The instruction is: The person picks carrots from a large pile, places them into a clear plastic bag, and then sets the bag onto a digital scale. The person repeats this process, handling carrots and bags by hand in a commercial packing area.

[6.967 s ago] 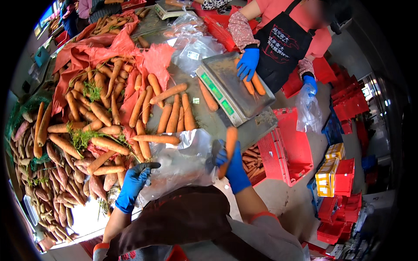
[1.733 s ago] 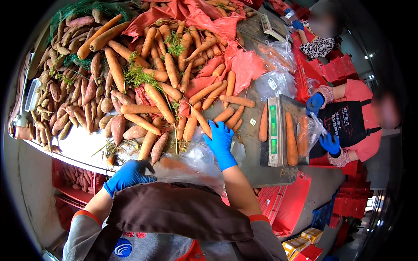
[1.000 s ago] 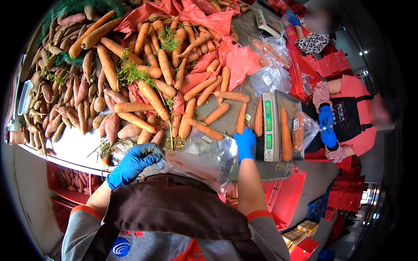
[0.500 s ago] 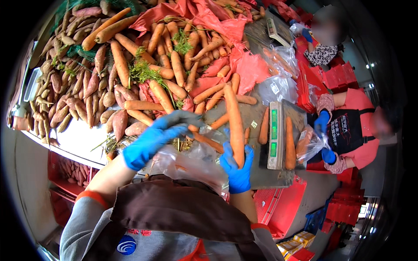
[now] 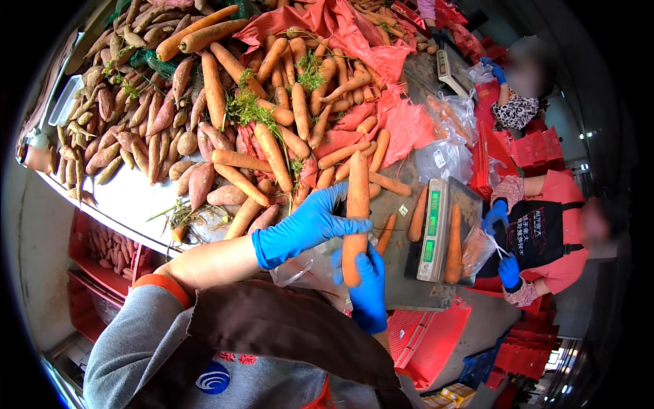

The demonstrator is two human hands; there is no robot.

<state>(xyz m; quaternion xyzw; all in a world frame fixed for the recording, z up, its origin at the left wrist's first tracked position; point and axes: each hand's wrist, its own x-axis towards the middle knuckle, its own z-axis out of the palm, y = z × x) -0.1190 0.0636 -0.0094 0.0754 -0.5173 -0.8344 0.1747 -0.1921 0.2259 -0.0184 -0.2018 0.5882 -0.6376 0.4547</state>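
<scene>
A large orange carrot (image 5: 357, 194) stands nearly upright in front of me, between my two blue-gloved hands. My left hand (image 5: 306, 226) closes on its middle, with a finger lying across the front. Around the carrot's lower end, my right hand (image 5: 368, 290) has its fingers wrapped. Beneath my hands, a crumpled clear plastic bag (image 5: 320, 269) is partly hidden. Just beyond lies a heap of carrots (image 5: 300, 112), some with green tops, on red sheeting (image 5: 402, 123). One loose carrot (image 5: 387, 234) rests to the right of my hands.
Sweet potatoes (image 5: 160, 112) are piled at the left. On the right stands a scale (image 5: 436, 232) with a carrot (image 5: 454, 242) on its plate. Across from it, a co-worker's gloved hands (image 5: 501, 245) hold a clear bag. Red crates (image 5: 436, 334) sit below the table.
My left hand has moved right and closed on the carrot; before, it hovered apart from it. The carrot is lower and more upright. The co-worker's hands have shifted on the bag.
</scene>
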